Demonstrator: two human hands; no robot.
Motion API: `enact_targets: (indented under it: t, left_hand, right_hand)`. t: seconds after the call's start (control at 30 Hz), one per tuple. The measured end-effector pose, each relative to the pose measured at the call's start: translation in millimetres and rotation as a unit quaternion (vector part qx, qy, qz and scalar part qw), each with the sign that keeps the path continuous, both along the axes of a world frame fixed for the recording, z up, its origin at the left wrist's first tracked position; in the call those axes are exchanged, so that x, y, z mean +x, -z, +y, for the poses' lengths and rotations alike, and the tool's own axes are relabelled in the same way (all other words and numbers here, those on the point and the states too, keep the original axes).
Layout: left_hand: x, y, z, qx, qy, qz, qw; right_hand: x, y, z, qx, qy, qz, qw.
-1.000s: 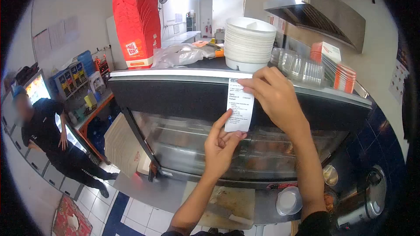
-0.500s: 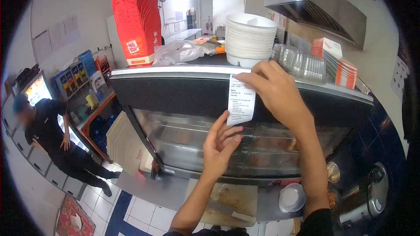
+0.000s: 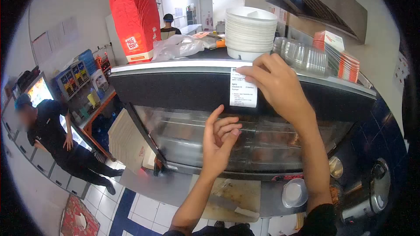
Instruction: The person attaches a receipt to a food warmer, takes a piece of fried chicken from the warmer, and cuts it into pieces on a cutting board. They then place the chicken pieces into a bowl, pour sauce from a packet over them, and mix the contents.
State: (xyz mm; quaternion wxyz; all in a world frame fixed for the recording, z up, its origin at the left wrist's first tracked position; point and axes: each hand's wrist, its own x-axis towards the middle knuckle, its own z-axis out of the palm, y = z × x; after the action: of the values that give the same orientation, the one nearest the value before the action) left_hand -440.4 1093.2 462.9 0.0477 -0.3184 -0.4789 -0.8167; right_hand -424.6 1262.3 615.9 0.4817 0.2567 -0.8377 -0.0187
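A printed paper receipt [image 3: 243,91] hangs flat against the black upper band of a glass food display case [image 3: 183,87]. My right hand [image 3: 276,85] pinches the receipt's top edge between thumb and fingers, just under the case's pale top rim. Below the receipt is my left hand [image 3: 218,142], palm partly turned up, its fingers loosely curled and apart. Nothing is held in it, and its raised index fingertip is close to the paper's lower edge. Behind the glass are trays of food, blurred by reflections.
On the case stand red paper boxes [image 3: 127,22], stacked white bowls [image 3: 250,30], clear plastic containers [image 3: 302,56] and orange-white cartons [image 3: 345,61]. Below are a cutting board [image 3: 232,199] and a round tub [image 3: 294,193]. One person [image 3: 54,135] stands left; another [image 3: 169,26] is at the back.
The receipt's lower end, curled outward before, now lies flat against the case. My left hand is now slightly apart from the paper. A person has come into view at the back.
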Motion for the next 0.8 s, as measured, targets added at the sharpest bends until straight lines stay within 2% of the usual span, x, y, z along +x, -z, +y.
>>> enact_targets:
  t: [0.1, 0.13, 0.23, 0.33, 0.37, 0.43, 0.5, 0.53, 0.6, 0.63, 0.7, 0.8]
  left_hand:
    - [4, 15, -4, 0.001, -0.011, -0.004, 1.0]
    - [8, 30, -11, -0.031, -0.025, -0.008, 0.999]
    - [25, 108, -38, -0.131, -0.068, -0.05, 0.988]
    - [67, 206, -79, -0.236, -0.174, -0.172, 0.941]
    - [77, 266, -102, -0.256, -0.178, -0.227, 0.923]
    - [114, 292, -131, -0.264, -0.203, -0.398, 0.855]
    - [131, 336, -157, -0.182, -0.191, -0.534, 0.803]
    - [133, 345, -162, -0.182, -0.192, -0.538, 0.801]
    - [137, 350, -166, -0.098, -0.128, -0.611, 0.775]
    - [137, 353, -166, -0.095, -0.13, -0.611, 0.775]
    - [128, 342, -156, -0.075, -0.06, -0.626, 0.774]
    - [113, 384, -147, -0.042, 0.005, -0.619, 0.784]
  right_hand:
    - [1, 1, 1, 0.007, 0.011, 0.01, 1.0]
    - [2, 2, 0, 0.01, 0.012, 0.015, 1.0]
    - [2, 1, 2, 0.011, 0.008, 0.02, 1.0]
    - [1, 1, 1, 0.004, -0.003, 0.016, 1.0]
    - [1, 0, 1, 0.0, -0.009, 0.015, 1.0]
    - [2, 1, 0, -0.002, -0.011, 0.018, 1.0]
    - [0, -2, 1, 0.0, -0.016, 0.018, 1.0]
    - [-1, -1, 2, 0.004, -0.017, 0.02, 1.0]
    - [-1, 0, 0, 0.005, -0.015, 0.026, 1.0]
    - [-2, 0, -1, 0.006, -0.018, 0.025, 1.0]
    - [-2, -1, -1, 0.004, -0.019, 0.043, 0.999]
    - [0, -1, -1, -0.004, -0.007, 0.03, 1.0]
